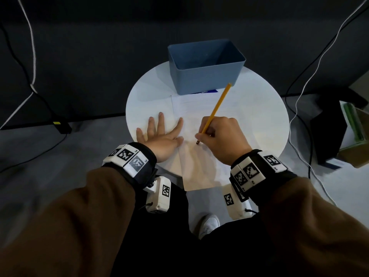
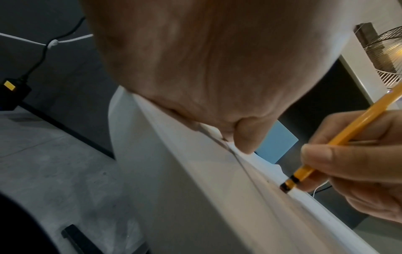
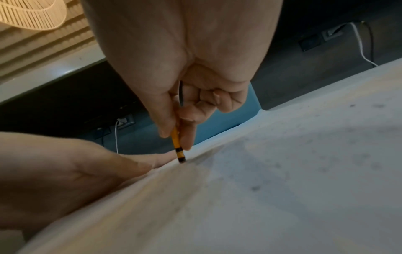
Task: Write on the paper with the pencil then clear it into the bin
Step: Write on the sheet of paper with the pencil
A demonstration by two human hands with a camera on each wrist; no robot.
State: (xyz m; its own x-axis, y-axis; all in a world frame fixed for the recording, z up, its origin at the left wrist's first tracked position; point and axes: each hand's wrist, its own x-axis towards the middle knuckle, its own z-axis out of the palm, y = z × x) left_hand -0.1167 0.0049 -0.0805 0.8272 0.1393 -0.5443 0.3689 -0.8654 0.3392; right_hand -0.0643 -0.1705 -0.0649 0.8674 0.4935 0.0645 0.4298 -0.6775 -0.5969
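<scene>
Round white table [image 1: 249,108], head view: one sheet of paper [image 1: 196,112], one yellow pencil [image 1: 218,105], one blue bin [image 1: 205,76] at the far edge. You are at the writing step. Your left hand [image 1: 159,138] lies flat with fingers spread, pinning the paper; your right hand [image 1: 221,136] pinches the pencil.

Left wrist view: the dark pencil end [image 2: 286,186] meets the paper.

Right wrist view: blurred; marks possibly present. Next, set the pencil down, then lift the paper into the bin.
</scene>
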